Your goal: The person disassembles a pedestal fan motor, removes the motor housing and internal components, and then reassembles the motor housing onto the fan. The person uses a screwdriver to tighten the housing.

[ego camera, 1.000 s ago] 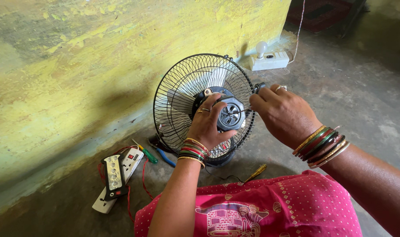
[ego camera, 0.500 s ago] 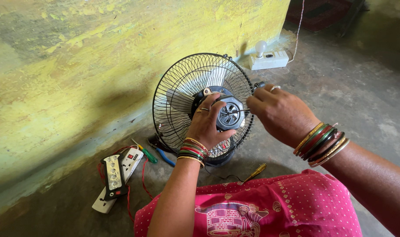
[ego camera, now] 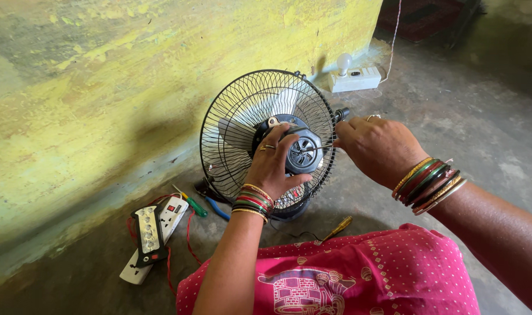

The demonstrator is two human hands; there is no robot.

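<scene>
Head view looks down on a small black table fan (ego camera: 266, 116) standing on the concrete floor (ego camera: 482, 122), close to the foot of the yellow wall (ego camera: 102, 87), its wire cage facing the wall and its back turned to the person. Left hand (ego camera: 271, 166) sits on the round black motor housing (ego camera: 301, 153) at the back of the fan, fingers (ego camera: 264, 146) wrapped over its top edge, thumb stretched out below it, so the hand is clamped on the housing. Right hand (ego camera: 379, 146) is just beside the fan's right rim, fingers closed together around a screwdriver (ego camera: 318, 147); its dark handle pokes out above the knuckles and the thin metal shaft runs across to the centre of the housing. Bangles ring both wrists.

Down on the floor to the left of the fan lies a white power strip (ego camera: 155, 239) with a black device on top and red wires looping around it. Between that and the fan base rest a green-handled screwdriver (ego camera: 193, 204) and a blue-handled tool (ego camera: 218, 208). A yellow-handled screwdriver (ego camera: 337, 227) lies near the person's pink garment (ego camera: 365, 274). Farther off, by the wall, a white switch box with a bulb (ego camera: 353, 76) sits on the floor.
</scene>
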